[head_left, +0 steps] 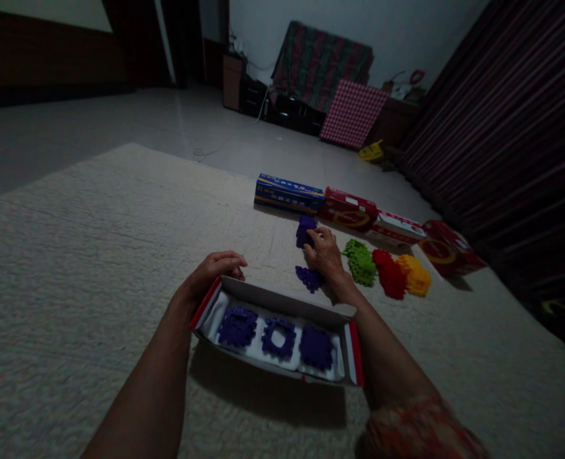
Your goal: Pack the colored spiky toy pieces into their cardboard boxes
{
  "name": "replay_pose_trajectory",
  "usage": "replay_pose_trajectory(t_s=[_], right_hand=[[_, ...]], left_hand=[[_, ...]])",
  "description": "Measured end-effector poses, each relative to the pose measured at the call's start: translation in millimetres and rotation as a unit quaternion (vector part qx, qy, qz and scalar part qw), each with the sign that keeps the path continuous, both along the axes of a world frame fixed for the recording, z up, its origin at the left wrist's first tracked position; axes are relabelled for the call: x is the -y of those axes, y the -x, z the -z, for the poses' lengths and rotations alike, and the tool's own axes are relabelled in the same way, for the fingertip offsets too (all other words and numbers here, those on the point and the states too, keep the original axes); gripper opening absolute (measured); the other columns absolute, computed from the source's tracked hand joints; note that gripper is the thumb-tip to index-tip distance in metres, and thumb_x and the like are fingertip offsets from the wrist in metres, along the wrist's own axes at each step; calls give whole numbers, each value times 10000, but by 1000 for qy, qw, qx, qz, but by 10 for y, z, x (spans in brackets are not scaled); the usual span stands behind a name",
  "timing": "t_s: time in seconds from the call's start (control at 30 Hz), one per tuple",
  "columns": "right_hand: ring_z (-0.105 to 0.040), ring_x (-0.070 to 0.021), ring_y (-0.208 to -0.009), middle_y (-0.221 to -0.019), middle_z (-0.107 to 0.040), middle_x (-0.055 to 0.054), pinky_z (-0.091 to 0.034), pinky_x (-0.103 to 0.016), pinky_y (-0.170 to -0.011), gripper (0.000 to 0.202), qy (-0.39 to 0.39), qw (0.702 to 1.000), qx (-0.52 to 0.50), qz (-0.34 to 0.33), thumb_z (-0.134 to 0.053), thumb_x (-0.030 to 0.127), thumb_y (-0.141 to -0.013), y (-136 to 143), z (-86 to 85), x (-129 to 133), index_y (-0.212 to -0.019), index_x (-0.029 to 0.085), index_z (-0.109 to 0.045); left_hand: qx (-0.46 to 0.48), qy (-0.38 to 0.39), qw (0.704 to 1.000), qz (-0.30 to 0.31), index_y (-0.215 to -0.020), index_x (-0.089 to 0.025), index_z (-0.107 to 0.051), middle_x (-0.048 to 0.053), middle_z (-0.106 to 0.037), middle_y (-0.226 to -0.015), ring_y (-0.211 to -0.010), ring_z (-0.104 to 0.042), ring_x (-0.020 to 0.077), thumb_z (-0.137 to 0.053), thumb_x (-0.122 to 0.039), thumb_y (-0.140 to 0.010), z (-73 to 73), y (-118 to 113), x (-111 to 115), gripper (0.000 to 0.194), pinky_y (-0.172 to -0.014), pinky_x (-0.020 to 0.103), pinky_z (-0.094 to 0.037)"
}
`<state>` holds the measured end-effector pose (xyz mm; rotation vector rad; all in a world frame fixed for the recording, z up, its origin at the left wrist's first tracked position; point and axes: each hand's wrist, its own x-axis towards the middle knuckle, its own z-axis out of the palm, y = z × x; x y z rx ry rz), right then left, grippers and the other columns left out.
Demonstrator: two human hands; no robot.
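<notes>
An open box (357, 354) with red ends and a white lining holds three purple interlocking pieces (278, 338) in a row; the middle one has a round hole. Just beyond the box's left end is my left hand (218, 268), its fingers curled, whatever they may hold hidden. My right hand (324, 252) reaches past the box, fingertips closed on the right side of a purple stack (305, 232). More purple pieces (309, 278) lie on the mat beside my right wrist.
On the cream mat (95, 268), green (361, 262), red (390, 274) and yellow pieces (414, 275) lie to the right. Behind them stand a blue box (288, 194), a red box (349, 209), a white-and-red box (397, 228) and another red box (449, 248).
</notes>
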<state>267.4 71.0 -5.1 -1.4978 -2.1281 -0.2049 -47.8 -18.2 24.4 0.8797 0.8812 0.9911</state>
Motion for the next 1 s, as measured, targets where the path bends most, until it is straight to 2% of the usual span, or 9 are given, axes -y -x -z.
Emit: replay_pose_trajectory(t_s=[0.17, 0.27, 0.37, 0.5, 0.7, 0.8, 0.9, 1.0], right_hand=[[-523, -320, -1161, -1227, -595, -189, -431, -465, -1045, 305, -2, 1000, -6, -10, -560, 228, -877, -31, 2, 38, -1142, 130, -673], [-512, -330, -1191, -1245, -589, -205, -427, -476, -1048, 385, -8, 1000, -15, -4, -585, 233, -856, -23, -10, 31, -1212, 98, -638], [-477, -354, -1247, -1330, -555, -208, -427, -506, -1037, 471, -3, 1000, -10, 10, -621, 267, -837, -11, -8, 15, -1283, 115, -602], [-471, -362, -1260, -1362, -543, -211, -423, -509, -1038, 447, 0, 1000, 0, 15, -631, 288, -837, -20, 8, 16, -1252, 123, -617], [-522, -340, -1191, -1272, -588, -184, -428, -487, -1015, 355, -13, 1000, -16, 5, -627, 246, -820, -75, -36, 53, -1166, 165, -630], [-520, -353, -1184, -1281, -590, -183, -421, -490, -1004, 406, -3, 1000, 13, 5, -657, 270, -800, -80, -69, 76, -1190, 166, -612], [-539, -354, -1138, -1219, -623, -191, -425, -479, -975, 454, 24, 998, 38, 32, -656, 269, -791, -66, -91, 97, -1223, 142, -597], [-581, -323, -1039, -1099, -662, -184, -444, -448, -934, 351, 41, 997, 9, 65, -604, 242, -820, -56, -122, 111, -1151, 128, -635]], left_hand=[[-10, -2, 1000, 6, -780, -165, -706, -10, -593, -533, -600, -638, 170, -750, -323, -699, -3, 1, -4, 183, -566, 257, -469], [-9, 0, 1000, 4, -778, -165, -703, -11, -592, -528, -606, -640, 173, -753, -319, -694, -20, -2, 1, 182, -565, 259, -469], [-2, 5, 1000, 3, -778, -170, -698, -20, -584, -525, -595, -632, 168, -747, -315, -697, -21, -6, 4, 173, -564, 259, -468], [-3, 1, 1000, 7, -788, -174, -700, -23, -576, -528, -606, -635, 165, -740, -322, -713, 23, 5, -15, 170, -570, 256, -466], [-14, -16, 1000, 10, -801, -183, -702, -17, -573, -544, -613, -631, 166, -705, -315, -749, 54, 15, -23, 142, -577, 269, -470], [-11, -10, 1000, 9, -796, -186, -698, -18, -571, -546, -603, -625, 163, -702, -307, -748, 29, 5, -2, 130, -562, 266, -464], [-3, -3, 1000, 4, -788, -179, -698, -19, -575, -544, -599, -623, 159, -717, -299, -732, 5, -2, 14, 134, -563, 262, -465], [-1, -1, 1000, 5, -780, -173, -700, -18, -578, -538, -602, -626, 161, -736, -307, -720, -2, -2, 10, 151, -575, 264, -473]])
